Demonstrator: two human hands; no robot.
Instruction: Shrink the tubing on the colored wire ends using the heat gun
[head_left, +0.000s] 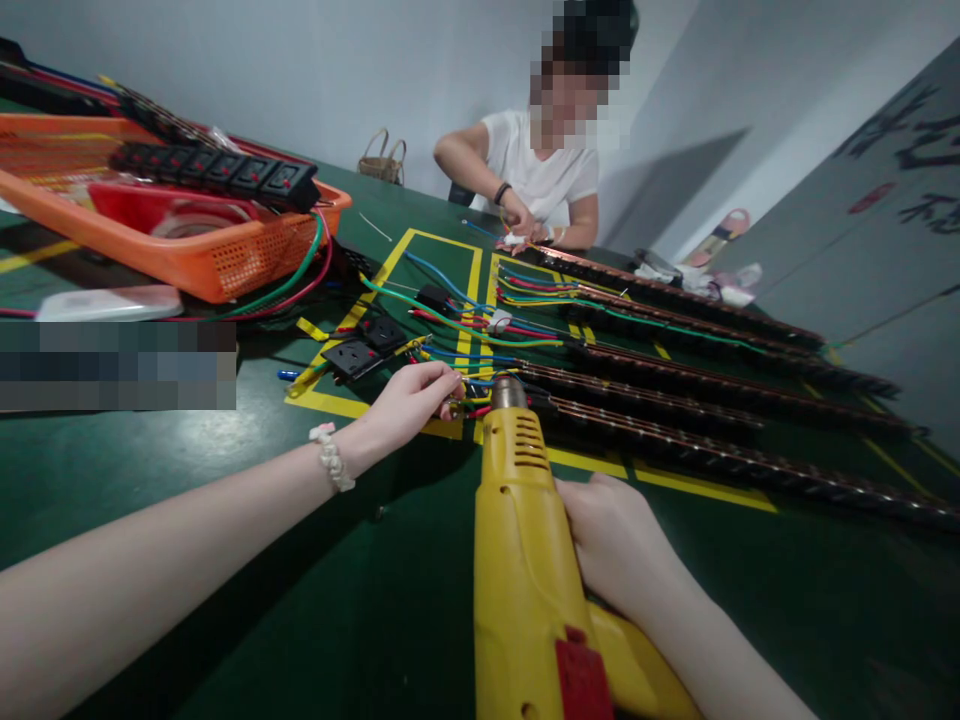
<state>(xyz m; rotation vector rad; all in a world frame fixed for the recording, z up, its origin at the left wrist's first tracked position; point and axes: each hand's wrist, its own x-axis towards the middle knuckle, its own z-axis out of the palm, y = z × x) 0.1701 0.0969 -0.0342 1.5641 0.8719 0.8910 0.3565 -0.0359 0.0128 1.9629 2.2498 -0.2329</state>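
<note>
My right hand (611, 545) is wrapped round the grip of a yellow heat gun (521, 520), whose metal nozzle (508, 392) points at a cluster of coloured wires (480, 385). My left hand (412, 400), with a white bracelet on the wrist, pinches some of those wires right in front of the nozzle. The wires lead to long dark socket strips (675, 420) lying in a row on the green table (225, 520). Two black socket modules (364, 350) lie just left of my left hand.
An orange basket (187, 260) with a black socket strip and red parts stands at the back left. Across the table a person in a white shirt (544, 170) works on another strip. Yellow tape lines mark the table. Small items lie at the far right.
</note>
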